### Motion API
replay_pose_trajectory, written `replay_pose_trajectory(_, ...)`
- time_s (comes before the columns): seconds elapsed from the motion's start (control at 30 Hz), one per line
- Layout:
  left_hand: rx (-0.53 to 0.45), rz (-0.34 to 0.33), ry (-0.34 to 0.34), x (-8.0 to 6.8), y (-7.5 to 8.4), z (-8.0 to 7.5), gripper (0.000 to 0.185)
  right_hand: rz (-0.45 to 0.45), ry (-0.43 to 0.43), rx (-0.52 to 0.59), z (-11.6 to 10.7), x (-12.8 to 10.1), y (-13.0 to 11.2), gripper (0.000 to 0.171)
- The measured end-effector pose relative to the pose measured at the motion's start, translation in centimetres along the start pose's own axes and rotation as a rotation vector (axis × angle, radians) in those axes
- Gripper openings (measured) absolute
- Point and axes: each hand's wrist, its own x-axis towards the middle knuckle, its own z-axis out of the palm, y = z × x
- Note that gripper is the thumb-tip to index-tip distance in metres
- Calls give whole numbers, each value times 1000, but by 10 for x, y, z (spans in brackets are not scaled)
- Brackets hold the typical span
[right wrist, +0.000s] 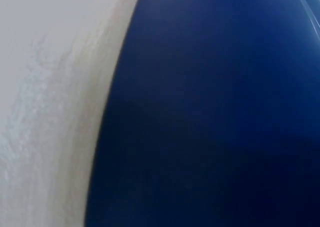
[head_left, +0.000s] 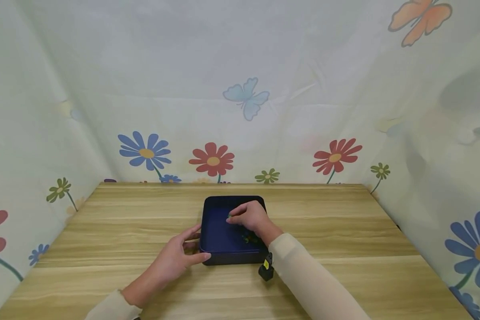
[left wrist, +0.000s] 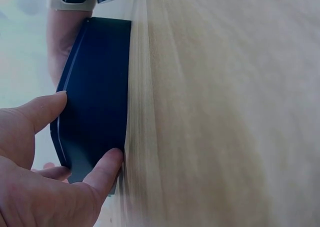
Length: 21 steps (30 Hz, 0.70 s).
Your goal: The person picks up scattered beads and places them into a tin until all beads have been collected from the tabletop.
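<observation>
A dark blue rectangular open box (head_left: 224, 258) sits on the wooden table, its rim and front wall showing in the head view. My left hand (head_left: 175, 258) holds its near left corner, with the thumb on the front wall and the fingers along the left side. In the left wrist view, fingertips press against the dark wall of the box (left wrist: 95, 97). Over the box's inside, my right hand (head_left: 251, 215) pinches a small green piece (head_left: 229, 216), mostly covered by the fingertips. Several small green and dark pieces (head_left: 250, 238) lie on the box floor below the right wrist.
The wood-grained table (head_left: 144, 213) stretches out on both sides of the box. A white cloth with flowers and butterflies (head_left: 172, 98) hangs behind and at the sides. A small black camera (head_left: 266, 272) hangs at the right wrist, near the box's front right corner.
</observation>
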Motion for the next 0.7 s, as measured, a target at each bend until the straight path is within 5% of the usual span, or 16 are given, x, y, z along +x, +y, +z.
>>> replay_pose_trajectory(0.7,39,-4,-9,2,1,-2,88,9,12,63,-2,-6,-5,24)
